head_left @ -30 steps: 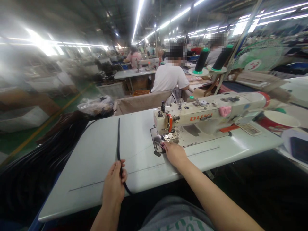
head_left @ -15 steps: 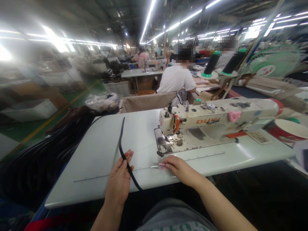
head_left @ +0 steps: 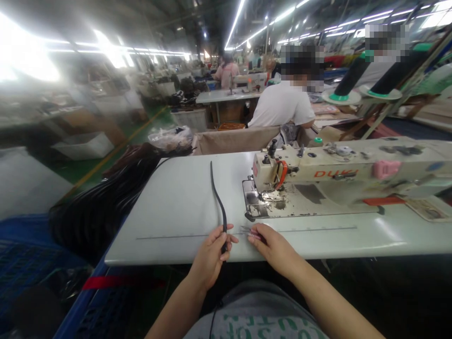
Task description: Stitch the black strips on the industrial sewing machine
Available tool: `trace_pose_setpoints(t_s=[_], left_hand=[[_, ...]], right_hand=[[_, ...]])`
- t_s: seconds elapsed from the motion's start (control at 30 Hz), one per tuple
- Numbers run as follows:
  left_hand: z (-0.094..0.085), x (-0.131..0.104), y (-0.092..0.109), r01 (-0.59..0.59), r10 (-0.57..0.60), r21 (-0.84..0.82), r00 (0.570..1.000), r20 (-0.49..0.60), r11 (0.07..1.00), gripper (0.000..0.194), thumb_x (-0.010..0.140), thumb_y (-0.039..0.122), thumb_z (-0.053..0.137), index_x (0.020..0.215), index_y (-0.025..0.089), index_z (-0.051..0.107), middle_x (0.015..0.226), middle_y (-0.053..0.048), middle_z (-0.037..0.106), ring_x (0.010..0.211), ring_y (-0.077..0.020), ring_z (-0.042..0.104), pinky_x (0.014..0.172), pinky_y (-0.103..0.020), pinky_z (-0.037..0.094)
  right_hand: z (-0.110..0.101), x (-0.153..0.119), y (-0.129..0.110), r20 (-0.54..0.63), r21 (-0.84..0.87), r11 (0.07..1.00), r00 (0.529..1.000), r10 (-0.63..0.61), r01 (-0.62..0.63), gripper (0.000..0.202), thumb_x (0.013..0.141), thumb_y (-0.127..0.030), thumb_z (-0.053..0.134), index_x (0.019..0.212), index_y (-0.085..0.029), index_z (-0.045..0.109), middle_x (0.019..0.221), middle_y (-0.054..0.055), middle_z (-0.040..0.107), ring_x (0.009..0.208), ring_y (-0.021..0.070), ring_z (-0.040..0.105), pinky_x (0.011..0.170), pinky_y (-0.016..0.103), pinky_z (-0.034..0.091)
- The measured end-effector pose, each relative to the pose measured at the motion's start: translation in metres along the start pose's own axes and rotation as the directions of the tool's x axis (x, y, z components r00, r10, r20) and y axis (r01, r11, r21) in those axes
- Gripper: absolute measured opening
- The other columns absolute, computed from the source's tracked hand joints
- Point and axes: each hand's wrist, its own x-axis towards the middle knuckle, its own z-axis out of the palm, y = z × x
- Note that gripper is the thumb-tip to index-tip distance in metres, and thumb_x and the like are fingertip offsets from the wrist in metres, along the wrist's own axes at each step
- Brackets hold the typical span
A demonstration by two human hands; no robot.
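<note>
My left hand (head_left: 213, 252) is closed on a narrow black strip (head_left: 219, 201), pinching it near its lower end between thumb and fingers. From there the strip runs up and away over the white table, curving slightly, with its far end beyond the ruler line. Just to the right, my right hand (head_left: 273, 245) grips small pink-handled thread snips (head_left: 253, 233). Their metal tips point left towards the strip but stay apart from it. Both hands are over the table's front edge, in front of the sewing machine (head_left: 318, 179).
A ruler line crosses the white table (head_left: 169, 202). Long black strips (head_left: 102, 207) hang in a heap at its left, near a blue crate (head_left: 24, 249). Thread cones (head_left: 351, 77) stand at the right. A person in a white shirt (head_left: 280, 106) sits beyond a fabric-lined bin (head_left: 229, 141).
The view has turned left, so the table and machine appear farther right. My left hand has come closer to the snips and now holds the strip nearer its lower end.
</note>
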Motion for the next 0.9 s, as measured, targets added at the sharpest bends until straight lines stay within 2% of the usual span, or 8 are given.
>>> trace_pose_setpoints(t_s=[0.17,0.3,0.43,0.67,0.83,0.9], left_hand=[[0.005,-0.006,-0.002,0.029,-0.029,0.016,0.999,0.027,0.999,0.057,0.073,0.037,0.085,0.122,0.011,0.068,0.089,-0.011,0.069,0.072,-0.0113,0.049,0.05,-0.018,0.024],[0.007,-0.008,0.0,0.064,-0.064,0.013,0.997,0.042,0.998,0.065,0.075,0.035,0.084,0.133,0.013,0.063,0.089,-0.01,0.069,0.073,-0.012,0.05,0.052,-0.018,0.026],[0.007,-0.009,0.0,0.099,-0.097,-0.023,0.993,0.074,0.995,0.065,0.077,0.035,0.084,0.134,0.014,0.063,0.089,-0.011,0.068,0.073,-0.012,0.05,0.053,-0.018,0.027],[0.011,-0.011,0.002,0.188,-0.173,-0.106,0.976,0.133,0.976,0.058,0.077,0.033,0.086,0.129,0.015,0.067,0.088,-0.008,0.065,0.069,-0.0104,0.051,0.051,-0.017,0.026],[0.014,-0.013,0.004,0.189,-0.178,-0.081,0.975,0.134,0.979,0.062,0.077,0.035,0.085,0.131,0.015,0.064,0.087,-0.006,0.063,0.069,-0.0098,0.05,0.051,-0.016,0.027],[0.013,-0.012,0.001,0.148,-0.142,-0.042,0.984,0.111,0.988,0.062,0.077,0.037,0.084,0.13,0.014,0.063,0.086,-0.005,0.061,0.069,-0.0098,0.05,0.05,-0.016,0.027]], right_hand=[[0.012,-0.001,0.0,-0.03,-0.222,0.973,0.997,-0.065,0.057,0.005,0.095,-0.023,0.061,0.09,-0.022,0.059,0.09,0.005,0.067,0.085,0.0216,0.063,0.076,0.032,0.045],[0.014,-0.002,-0.002,-0.007,-0.266,0.953,0.988,-0.153,0.146,0.008,0.097,-0.021,0.059,0.09,-0.022,0.059,0.088,0.004,0.068,0.082,0.0207,0.063,0.073,0.031,0.046],[0.014,0.0,-0.004,-0.01,-0.326,0.919,0.972,-0.236,0.22,0.009,0.1,-0.019,0.058,0.091,-0.022,0.059,0.089,0.005,0.068,0.084,0.0214,0.064,0.075,0.032,0.048],[0.02,0.003,0.004,-0.082,-0.461,0.86,0.955,-0.287,0.218,0.001,0.1,-0.02,0.06,0.101,-0.021,0.061,0.093,0.006,0.07,0.086,0.023,0.065,0.078,0.034,0.049],[0.021,0.001,0.007,-0.105,-0.536,0.81,0.933,-0.345,0.239,0.011,0.104,-0.027,0.055,0.098,-0.023,0.063,0.086,0.004,0.07,0.081,0.0227,0.065,0.076,0.034,0.048],[0.021,0.001,0.007,-0.141,-0.527,0.819,0.927,-0.348,0.227,0.014,0.105,-0.029,0.052,0.099,-0.023,0.063,0.088,0.005,0.071,0.082,0.0227,0.066,0.077,0.034,0.048]])
